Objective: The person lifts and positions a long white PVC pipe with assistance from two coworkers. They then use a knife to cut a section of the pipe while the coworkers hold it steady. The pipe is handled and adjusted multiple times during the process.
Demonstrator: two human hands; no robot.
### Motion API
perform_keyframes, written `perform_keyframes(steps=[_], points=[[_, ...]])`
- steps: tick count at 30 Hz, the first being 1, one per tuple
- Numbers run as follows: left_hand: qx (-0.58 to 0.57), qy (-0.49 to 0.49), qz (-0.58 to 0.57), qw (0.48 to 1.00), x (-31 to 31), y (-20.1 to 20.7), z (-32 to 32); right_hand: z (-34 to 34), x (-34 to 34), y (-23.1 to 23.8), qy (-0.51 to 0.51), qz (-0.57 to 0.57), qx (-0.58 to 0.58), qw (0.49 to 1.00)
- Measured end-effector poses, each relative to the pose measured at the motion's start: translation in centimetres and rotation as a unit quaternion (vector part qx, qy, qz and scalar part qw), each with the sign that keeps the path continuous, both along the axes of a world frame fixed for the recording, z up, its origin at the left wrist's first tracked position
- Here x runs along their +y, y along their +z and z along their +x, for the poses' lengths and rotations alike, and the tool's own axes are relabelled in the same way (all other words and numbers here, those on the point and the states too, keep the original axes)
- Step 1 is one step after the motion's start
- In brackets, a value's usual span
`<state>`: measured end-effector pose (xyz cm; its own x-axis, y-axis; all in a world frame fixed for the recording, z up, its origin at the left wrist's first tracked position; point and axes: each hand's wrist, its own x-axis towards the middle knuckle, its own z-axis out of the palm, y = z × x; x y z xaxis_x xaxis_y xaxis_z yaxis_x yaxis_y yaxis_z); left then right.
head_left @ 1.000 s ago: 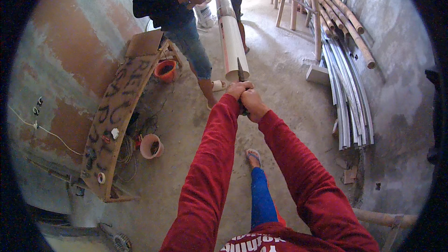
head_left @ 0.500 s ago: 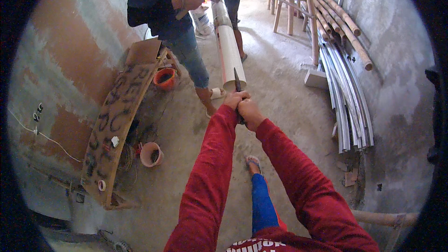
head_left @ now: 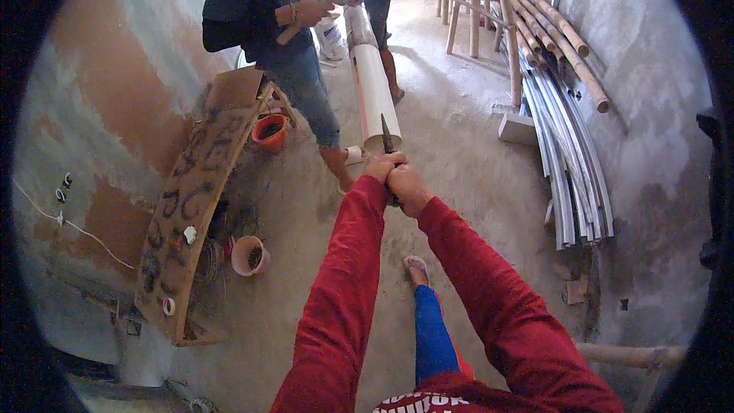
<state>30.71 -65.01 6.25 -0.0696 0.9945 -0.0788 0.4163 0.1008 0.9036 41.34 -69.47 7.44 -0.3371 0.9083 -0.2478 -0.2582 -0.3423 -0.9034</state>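
Observation:
My left hand (head_left: 381, 164) and my right hand (head_left: 410, 188) are closed together, one against the other, round the handle of a dark tool with a tapered point (head_left: 387, 131). Its exact kind does not show. The point reaches up to the near end of a long white pipe (head_left: 376, 95); whether it touches cannot be told. Toward its far part the pipe looks greyish and smeared. A person in dark clothes (head_left: 256, 0) stands at its left, one hand (head_left: 312, 11) gripping a wooden-handled tool near it. A second person (head_left: 375, 0) stands beyond, by the pipe's far part.
On the left, a leaning wooden board (head_left: 183, 206) stands near an orange bucket (head_left: 270, 131) and a pinkish bucket (head_left: 250, 255). Metal channels (head_left: 569, 168), bamboo poles (head_left: 562, 27) and a wooden trestle (head_left: 505, 23) line the right wall. A pale block (head_left: 518, 128) sits beside the channels.
The near person's hand and wooden-handled tool have shifted slightly left and down. The pipe's near end and my tool's point have moved slightly left; my grip stays the same.

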Motion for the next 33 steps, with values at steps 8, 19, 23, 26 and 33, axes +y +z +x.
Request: perform_keyframes(steps=[8,19,23,26,33], points=[[0.167,-0.1,0.015,0.981,-0.1,-0.5,-1.0,0.0,0.9,-2.4,0.02,0.006,-0.017,1.0],[0.151,-0.091,0.06,0.982,0.1,-1.0,-1.2,-0.4,2.6,-4.9,0.002,-0.073,0.066,0.995],[0.177,-0.126,0.117,0.969,0.4,-1.4,-1.3,0.2,0.0,-0.6,0.021,-0.039,-0.009,0.999],[0.136,-0.112,0.091,0.98,0.8,-2.2,-1.4,0.1,0.3,-1.1,0.032,-0.006,-0.03,0.999],[0.136,-0.084,0.067,0.985,2.7,-3.5,-1.8,-0.2,1.7,-3.9,0.055,0.087,-0.104,0.989]])
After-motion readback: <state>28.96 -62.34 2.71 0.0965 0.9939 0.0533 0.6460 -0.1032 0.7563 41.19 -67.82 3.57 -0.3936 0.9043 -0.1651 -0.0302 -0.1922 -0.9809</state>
